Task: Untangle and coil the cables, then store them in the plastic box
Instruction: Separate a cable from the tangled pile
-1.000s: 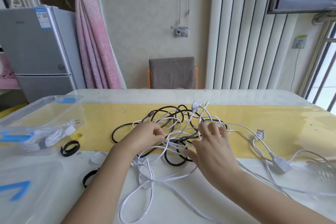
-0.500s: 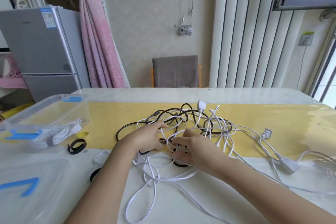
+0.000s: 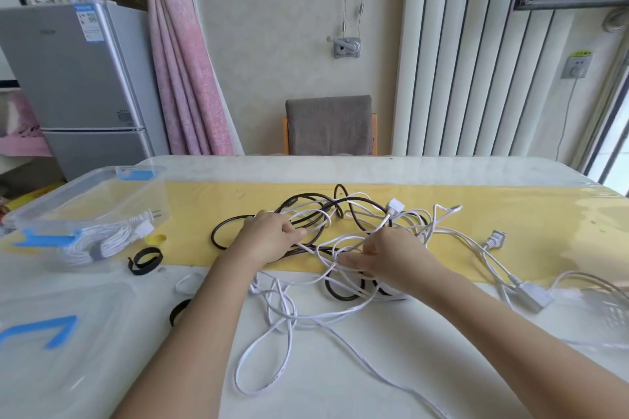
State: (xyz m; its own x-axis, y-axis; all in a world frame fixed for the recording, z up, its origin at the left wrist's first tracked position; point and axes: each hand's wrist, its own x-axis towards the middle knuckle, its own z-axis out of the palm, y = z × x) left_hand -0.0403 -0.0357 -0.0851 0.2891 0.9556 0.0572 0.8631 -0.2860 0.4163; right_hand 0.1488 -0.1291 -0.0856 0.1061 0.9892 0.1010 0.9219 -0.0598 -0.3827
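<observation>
Right hand pinching white cable.
Just beside left hand, laid on black cable, grip unclear; box well leftward, nearer left.

The cable tangle fills the middle of the frame, with white loops trailing to the bottom centre. At left, the plastic box, a clear lid and 2 black straps crowd the table. A blurred thing, perhaps a basket, sits at the right edge. Bare surface runs along the far edge, above the tangle.
</observation>
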